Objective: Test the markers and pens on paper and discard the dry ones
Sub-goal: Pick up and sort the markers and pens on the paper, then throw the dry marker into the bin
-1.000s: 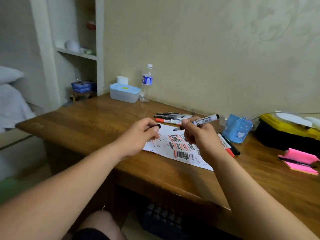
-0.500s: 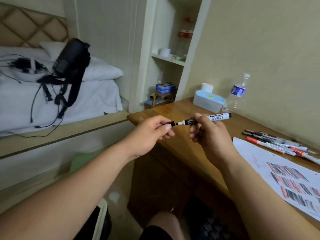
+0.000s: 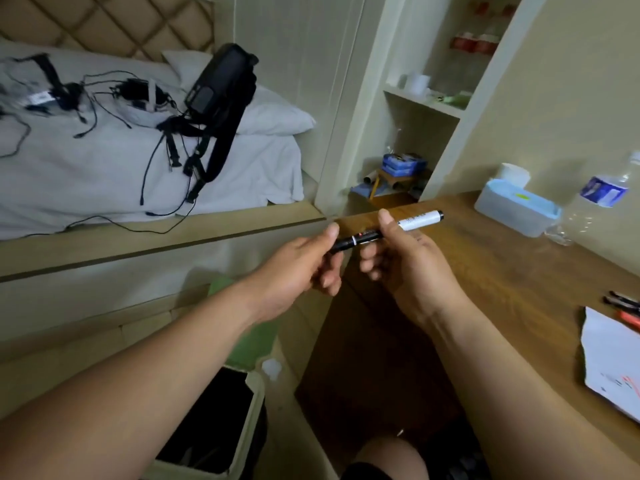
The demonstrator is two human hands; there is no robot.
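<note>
Bin point(image 3: 252, 412) dark-lined. Marker point(image 3: 363, 238): L hand point(image 3: 301, 268), R hand point(image 3: 407, 263).

The marker point(image 3: 363, 237), white-barrelled with a black cap end, hung nearly level above the left end of the desk point(image 3: 502, 289), tilted up to the right; the left hand point(image 3: 304, 268) pinched its black end and the right hand point(image 3: 405, 268) its barrel; the cap seemed seated, though blur left that unsure. The paper point(image 3: 609, 362) lay flat at the right edge of the view, with a few red and dark strokes on it; other pens point(image 3: 623, 306) lay just beyond it.
</note>
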